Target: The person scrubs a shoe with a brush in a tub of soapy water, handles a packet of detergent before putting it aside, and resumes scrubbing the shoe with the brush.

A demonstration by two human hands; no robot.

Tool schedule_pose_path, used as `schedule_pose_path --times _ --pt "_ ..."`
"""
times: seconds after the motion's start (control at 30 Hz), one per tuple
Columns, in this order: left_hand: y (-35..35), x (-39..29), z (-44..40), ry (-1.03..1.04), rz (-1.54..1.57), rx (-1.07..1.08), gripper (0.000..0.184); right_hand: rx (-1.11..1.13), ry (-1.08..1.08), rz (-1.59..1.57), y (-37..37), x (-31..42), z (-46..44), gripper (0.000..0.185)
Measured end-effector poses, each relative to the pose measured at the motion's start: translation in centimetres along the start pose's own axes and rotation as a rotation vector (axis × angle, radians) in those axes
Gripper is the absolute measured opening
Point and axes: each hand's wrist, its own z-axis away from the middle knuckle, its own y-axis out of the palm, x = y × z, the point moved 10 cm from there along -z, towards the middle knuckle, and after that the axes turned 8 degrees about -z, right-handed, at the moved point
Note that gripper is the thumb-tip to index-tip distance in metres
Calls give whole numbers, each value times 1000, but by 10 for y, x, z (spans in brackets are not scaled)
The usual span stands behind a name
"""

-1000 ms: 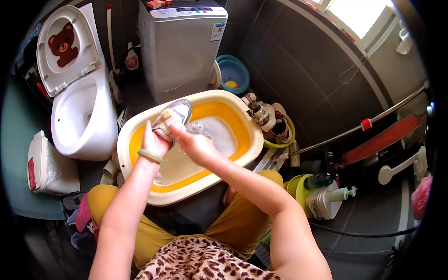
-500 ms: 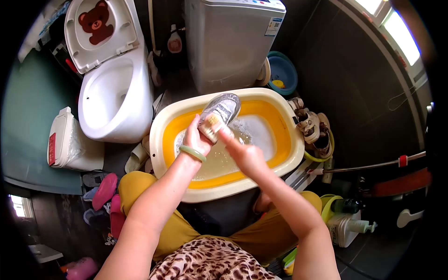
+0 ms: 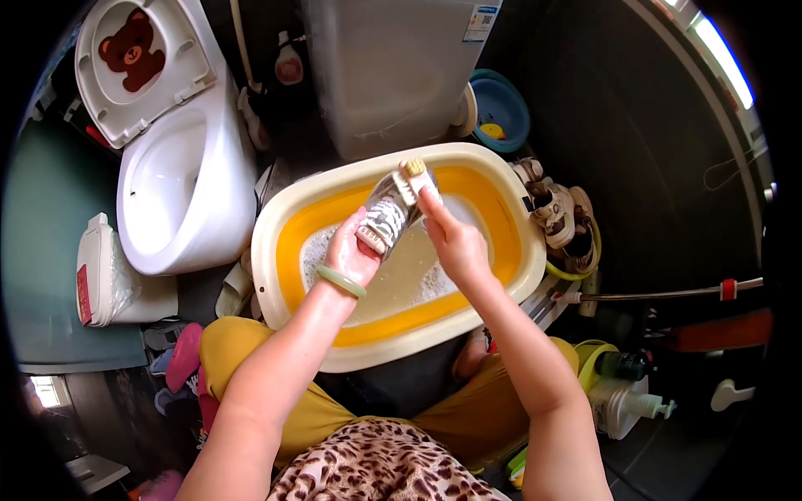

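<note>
My left hand (image 3: 354, 250), with a pale green bangle at the wrist, holds a grey and white shoe (image 3: 386, 219) by its lower end. The shoe is tilted, above a cream and yellow basin (image 3: 269, 250) of soapy water. My right hand (image 3: 455, 242) is closed on a small brush (image 3: 413, 174) with pale bristles, at the shoe's upper end. The fingers hide most of the brush's handle.
A toilet (image 3: 196, 179) with raised lid stands at the left, beside a white bin (image 3: 104, 271). Behind the basin is a washing machine (image 3: 380, 75). At the right are a blue basin (image 3: 505, 104), several shoes (image 3: 558, 213) and a pump bottle (image 3: 639, 405).
The brush has moved from the shoe's lower end to its upper end, and my right hand has moved up with it. The view has shifted. My left hand still holds the shoe.
</note>
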Motion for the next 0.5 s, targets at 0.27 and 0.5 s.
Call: schedule_pose_path --times 0.27,0.5 --pt "-34 -9 -12 13 -29 -163 30 310 -97 -40 56 35 40 48" --pt "-17 -18 -10 78 -7 -61 28 165 -20 -217 40 38 20 45"
